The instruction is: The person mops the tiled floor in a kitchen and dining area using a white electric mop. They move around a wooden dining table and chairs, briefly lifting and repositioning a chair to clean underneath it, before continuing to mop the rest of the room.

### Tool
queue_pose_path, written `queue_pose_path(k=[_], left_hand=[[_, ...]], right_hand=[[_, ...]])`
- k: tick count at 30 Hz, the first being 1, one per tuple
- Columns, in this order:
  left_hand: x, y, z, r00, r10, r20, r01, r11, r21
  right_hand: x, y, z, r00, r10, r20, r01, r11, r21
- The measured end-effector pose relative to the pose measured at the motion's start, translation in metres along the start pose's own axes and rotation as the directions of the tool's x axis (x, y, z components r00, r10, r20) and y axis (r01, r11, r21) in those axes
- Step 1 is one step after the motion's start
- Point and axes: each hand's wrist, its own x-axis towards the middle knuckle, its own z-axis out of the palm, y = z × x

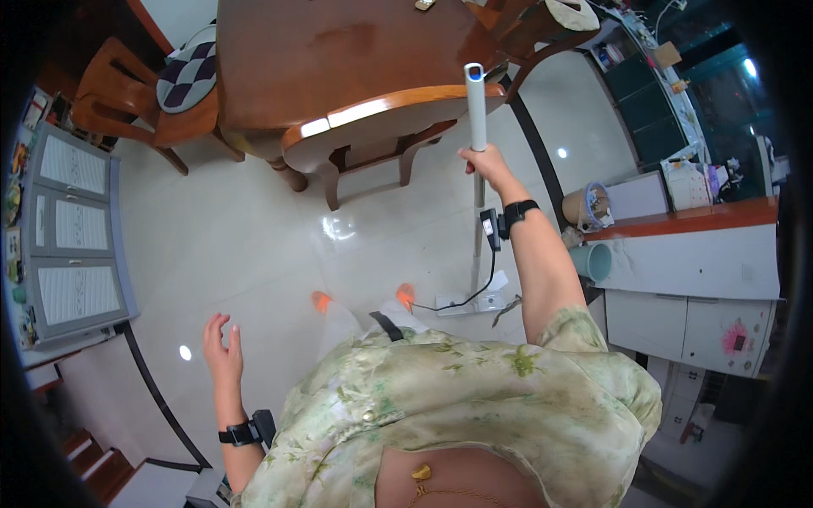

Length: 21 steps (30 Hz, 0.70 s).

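My right hand (488, 166) is wrapped around the pale handle (476, 108) of a long-poled floor tool, probably a flat mop. Its thin metal pole (477, 244) runs down to a flat white head (448, 303) on the floor, just right of my feet. The upper end of the handle rises in front of a wooden chair back. Away to the left, my left hand (223, 349) hangs in the air above the tiles, fingers apart, holding nothing. Each wrist wears a black strap with a small device.
A wooden table (286, 60) and a tucked-in chair (375, 114) stand ahead. Another chair (120, 95) with a checked cushion is at the left, near a grey cabinet (76, 222). To the right are a teal bucket (591, 262), a waste bin (587, 206) and white cupboards (686, 267).
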Motion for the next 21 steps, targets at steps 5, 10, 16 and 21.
queue_pose_path(k=[5, 10, 16, 21], left_hand=[[0.017, -0.077, -0.043, 0.999, -0.040, -0.012, 0.040, 0.999, 0.007], [0.042, -0.129, -0.087, 0.993, -0.116, -0.004, 0.116, 0.993, 0.034], [0.109, -0.137, -0.105, 0.996, -0.086, 0.017, 0.086, 0.996, 0.012], [0.179, -0.140, -0.097, 0.998, 0.019, 0.055, -0.019, 1.000, 0.003]], right_hand=[[0.017, 0.028, -0.001, 0.897, -0.026, -0.441, -0.092, 0.965, -0.245], [-0.006, 0.016, 0.022, 0.725, -0.041, -0.688, -0.248, 0.916, -0.316], [-0.027, 0.027, 0.040, 0.660, -0.176, -0.730, -0.216, 0.886, -0.410], [-0.017, 0.021, 0.036, 0.686, -0.163, -0.710, -0.160, 0.917, -0.365]])
